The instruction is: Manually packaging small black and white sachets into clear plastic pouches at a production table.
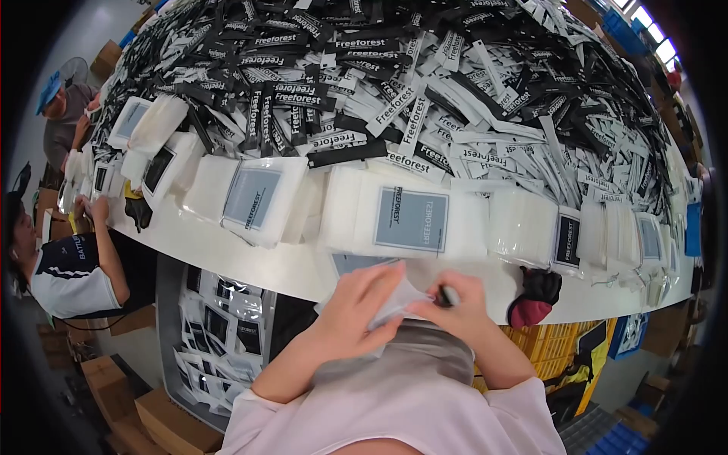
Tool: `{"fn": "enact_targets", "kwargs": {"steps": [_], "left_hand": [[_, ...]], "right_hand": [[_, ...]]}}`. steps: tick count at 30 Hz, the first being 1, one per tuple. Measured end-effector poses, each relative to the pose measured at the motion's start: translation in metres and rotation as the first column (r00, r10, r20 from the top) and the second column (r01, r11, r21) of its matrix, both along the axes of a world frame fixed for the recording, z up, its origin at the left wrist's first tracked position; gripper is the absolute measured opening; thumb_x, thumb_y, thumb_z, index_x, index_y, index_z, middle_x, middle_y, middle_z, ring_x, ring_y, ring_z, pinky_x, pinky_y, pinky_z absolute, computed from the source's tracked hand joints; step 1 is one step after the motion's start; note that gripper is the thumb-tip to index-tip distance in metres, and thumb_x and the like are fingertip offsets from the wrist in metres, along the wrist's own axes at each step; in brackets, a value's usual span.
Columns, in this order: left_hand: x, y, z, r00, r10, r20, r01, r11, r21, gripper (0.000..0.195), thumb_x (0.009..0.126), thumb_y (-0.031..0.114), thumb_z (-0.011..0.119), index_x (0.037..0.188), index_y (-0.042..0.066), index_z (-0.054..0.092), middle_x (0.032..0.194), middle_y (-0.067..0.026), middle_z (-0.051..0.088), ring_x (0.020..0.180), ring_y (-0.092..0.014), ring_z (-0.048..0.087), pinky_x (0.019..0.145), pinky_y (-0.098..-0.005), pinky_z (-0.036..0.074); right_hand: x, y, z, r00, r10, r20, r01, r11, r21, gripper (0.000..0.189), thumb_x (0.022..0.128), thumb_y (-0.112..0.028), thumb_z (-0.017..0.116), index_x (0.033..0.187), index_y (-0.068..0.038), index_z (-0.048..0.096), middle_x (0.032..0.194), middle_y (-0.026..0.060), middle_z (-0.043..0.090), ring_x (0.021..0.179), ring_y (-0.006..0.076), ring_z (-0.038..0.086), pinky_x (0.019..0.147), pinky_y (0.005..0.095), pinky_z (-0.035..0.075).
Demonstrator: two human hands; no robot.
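My left hand (350, 313) holds a translucent plastic pouch (395, 300) over the table's near edge. At the pouch's right edge, my right hand (463, 304) pinches it between thumb and finger. A small dark item (445, 296) shows in the curl of my right fingers; what it is cannot be made out. Just beyond my left hand, another pouch with a grey-blue panel (355, 264) lies flat on the table. A thick fanned stack of clear pouches (460, 222) sits farther back, its top one bearing a printed grey-blue panel.
Black and white stick sachets (364, 74) are heaped across the white table (267, 270). More pouch stacks (261, 199) line its front. A grey bin (170, 341) holds filled pouches at lower left; a yellow crate (532, 344) stands right. A co-worker (74, 267) works at left.
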State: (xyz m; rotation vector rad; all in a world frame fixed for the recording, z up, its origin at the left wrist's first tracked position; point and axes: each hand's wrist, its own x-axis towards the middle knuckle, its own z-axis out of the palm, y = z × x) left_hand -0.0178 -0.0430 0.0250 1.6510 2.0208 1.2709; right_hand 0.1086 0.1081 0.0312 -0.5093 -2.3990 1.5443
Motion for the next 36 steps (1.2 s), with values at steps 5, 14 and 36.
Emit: {"fn": "enact_targets", "kwargs": {"steps": [5,14,36], "left_hand": [[0.002,0.002,-0.009,0.978,0.134,-0.157,-0.146,0.987,-0.069,0.093,0.053,0.033,0.074,0.126,-0.006,0.032,0.118,-0.0181,0.040,0.101,-0.032,0.042,0.083,-0.0399,0.031],[0.016,0.007,-0.020,0.969,0.180,-0.169,-0.155,0.976,0.153,0.103,0.048,0.040,0.074,0.126,-0.008,0.027,0.119,-0.0203,0.038,0.100,-0.032,0.041,0.078,-0.0395,0.030],[-0.001,-0.001,0.016,0.660,0.157,0.735,-0.130,0.987,-0.094,0.085,0.066,0.012,0.075,0.134,0.001,0.024,0.091,-0.0071,0.061,0.076,-0.011,0.058,0.066,-0.0237,0.045]], "right_hand": [[-0.017,0.004,0.022,0.684,-0.440,-0.582,-0.283,0.575,-0.768,0.027,0.088,-0.033,0.045,0.083,-0.007,0.042,0.073,0.0061,0.051,0.068,0.0207,0.055,0.063,0.0326,0.046],[-0.017,-0.008,0.041,0.935,0.229,-0.271,-0.317,0.882,-0.349,0.035,0.083,0.000,0.036,0.115,0.000,0.049,0.120,0.0157,0.049,0.116,0.0243,0.041,0.101,0.0432,0.025],[-0.027,-0.005,0.023,0.946,0.110,-0.304,-0.071,0.988,0.139,0.025,0.070,-0.004,0.066,0.093,-0.004,0.058,0.091,0.0083,0.060,0.086,0.0256,0.054,0.079,0.0356,0.040]]}}
